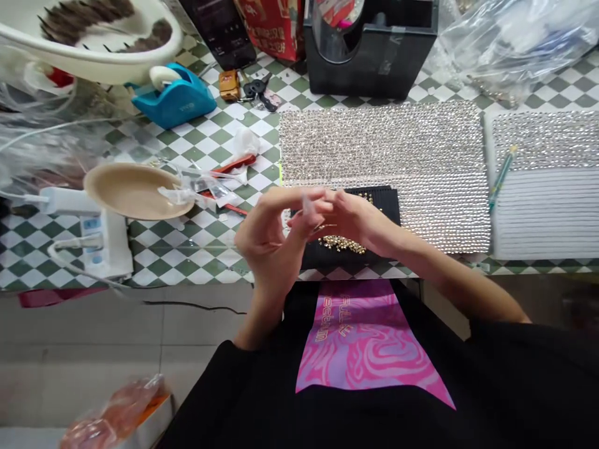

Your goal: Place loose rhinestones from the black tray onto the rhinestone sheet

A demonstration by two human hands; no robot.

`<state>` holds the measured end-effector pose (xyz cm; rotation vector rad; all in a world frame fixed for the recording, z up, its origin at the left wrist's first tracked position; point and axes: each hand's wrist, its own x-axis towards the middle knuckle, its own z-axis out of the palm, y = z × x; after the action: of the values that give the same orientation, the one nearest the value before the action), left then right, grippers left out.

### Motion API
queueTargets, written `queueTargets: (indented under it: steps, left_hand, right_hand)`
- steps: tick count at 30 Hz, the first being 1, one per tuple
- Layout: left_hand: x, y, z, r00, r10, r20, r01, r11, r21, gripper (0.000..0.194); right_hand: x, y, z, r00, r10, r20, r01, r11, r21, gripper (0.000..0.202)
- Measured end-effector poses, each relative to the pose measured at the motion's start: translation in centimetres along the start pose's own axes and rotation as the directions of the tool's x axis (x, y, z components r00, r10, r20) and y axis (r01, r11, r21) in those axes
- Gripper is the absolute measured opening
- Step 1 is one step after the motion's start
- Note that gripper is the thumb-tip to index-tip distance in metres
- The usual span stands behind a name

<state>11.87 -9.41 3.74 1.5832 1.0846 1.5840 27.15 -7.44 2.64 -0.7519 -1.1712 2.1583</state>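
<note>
Person in a black shirt [234,399] is leaning in at the table edge. Left hand [266,252] is curling into a loose ring, right hand [360,218] is bending its fingers in from the other side, fingertips nearly meeting over the black tray [392,207]. A pale bit [307,204] is showing at the left fingertips; from where I'm standing I can't tell whether either hand is gripping anything. Tray is sitting near the edge under the hands, gold beads [344,243] lying in it in a loose heap, so that part is looking unfinished. Just beyond, the silver bead sheet [384,143] is showing full rows, looking done. Right of it, the white ridged board [545,212] is carrying silver beads only along its far strip; nearer grooves are showing white, so looking part-done. Green pen-like tool [500,181] is lying between those two. Farther out, a black box [397,72] and blue tape dispenser [182,103] are standing untouched
</note>
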Motion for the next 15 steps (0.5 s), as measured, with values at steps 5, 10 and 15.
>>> queueTargets:
  steps: [5,10,15]
  left_hand:
    - [-0.2,-0.3,4.0,0.991,-0.080,0.108,0.087,0.994,-0.058,0.011]
    - [-0.3,-1.1,4.6,0.968,-0.111,0.227,0.138,0.984,-0.110,0.016]
    - [0.5,-2.1,1.2,0.987,-0.159,0.029,0.155,0.983,0.101,0.031]
  right_hand:
    - [-3.3,1.8,-1.4,0.955,-0.096,-0.279,0.069,0.992,-0.107,0.061]
    - [-3.5,2.8,-1.9,0.892,-0.192,-0.408,0.106,0.969,-0.225,0.039]
    - [-4.4,1.5,-2.5,0.848,-0.272,-0.455,0.169,0.952,-0.254,0.023]
